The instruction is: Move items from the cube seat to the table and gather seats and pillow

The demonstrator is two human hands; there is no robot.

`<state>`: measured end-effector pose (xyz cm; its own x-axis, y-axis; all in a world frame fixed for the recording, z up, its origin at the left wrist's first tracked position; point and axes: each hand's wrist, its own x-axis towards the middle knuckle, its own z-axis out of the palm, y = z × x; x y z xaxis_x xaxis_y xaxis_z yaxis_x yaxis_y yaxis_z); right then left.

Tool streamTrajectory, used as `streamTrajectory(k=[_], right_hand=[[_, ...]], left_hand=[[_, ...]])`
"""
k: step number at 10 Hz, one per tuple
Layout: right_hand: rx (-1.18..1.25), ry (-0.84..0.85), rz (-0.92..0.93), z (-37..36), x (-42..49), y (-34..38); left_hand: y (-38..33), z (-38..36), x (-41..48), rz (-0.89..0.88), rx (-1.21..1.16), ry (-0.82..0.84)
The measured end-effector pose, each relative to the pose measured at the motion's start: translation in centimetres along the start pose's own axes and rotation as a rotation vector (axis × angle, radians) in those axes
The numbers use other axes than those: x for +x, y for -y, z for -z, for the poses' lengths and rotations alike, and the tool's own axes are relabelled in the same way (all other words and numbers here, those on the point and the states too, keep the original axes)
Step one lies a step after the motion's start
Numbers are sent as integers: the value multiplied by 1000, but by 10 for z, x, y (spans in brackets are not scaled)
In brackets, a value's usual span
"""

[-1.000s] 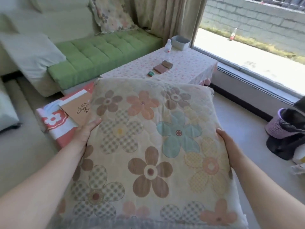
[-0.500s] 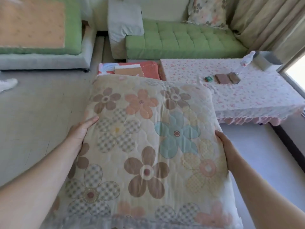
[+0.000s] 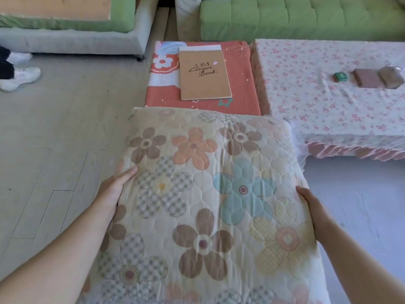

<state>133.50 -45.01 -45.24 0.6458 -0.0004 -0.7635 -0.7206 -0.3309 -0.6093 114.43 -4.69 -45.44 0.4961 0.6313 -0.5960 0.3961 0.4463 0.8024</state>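
Head view: 2 bare hands hold a flower-print quilted pillow (image 3: 210, 194) flat in front of the body, above the grey floor (image 3: 54, 150). Left hand (image 3: 111, 191) grips the pillow's left edge, thumb lying on top of the cover, remaining fingers hidden underneath. Right hand (image 3: 311, 205) clasps the right edge, palm against the side, fingertips out of sight below. Pillow's far edge overlaps the near edge of the cube seat (image 3: 241, 88), which has an orange-red patterned cover. A brown sketchbook (image 3: 203, 75) marked "Croquis Book" lies flat on the seat top. Table (image 3: 317, 102) with floral cloth stands immediately right of the seat; whether they touch, cannot tell. On the cloth, in a row: 1 small green item (image 3: 341, 77), 1 brown block (image 3: 368, 78), 1 wrapped brown block (image 3: 391, 77). Green sofa (image 3: 295, 18) behind both. White shoes (image 3: 20, 77) at far left.
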Motion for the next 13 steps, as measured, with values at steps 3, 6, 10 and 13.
streamTrajectory(k=[3, 6, 10, 13], right_hand=[[-3, -22, 48, -53, 85, -35], [5, -39, 20, -102, 200, -97], [-88, -57, 8, -131, 249, -142], [-369, -85, 76, -139, 212, -138]], left_hand=[[96, -5, 101, 27, -42, -24], [185, 4, 195, 116, -38, -43], [246, 23, 231, 168, 56, -205], [232, 5, 197, 181, 300, -260]])
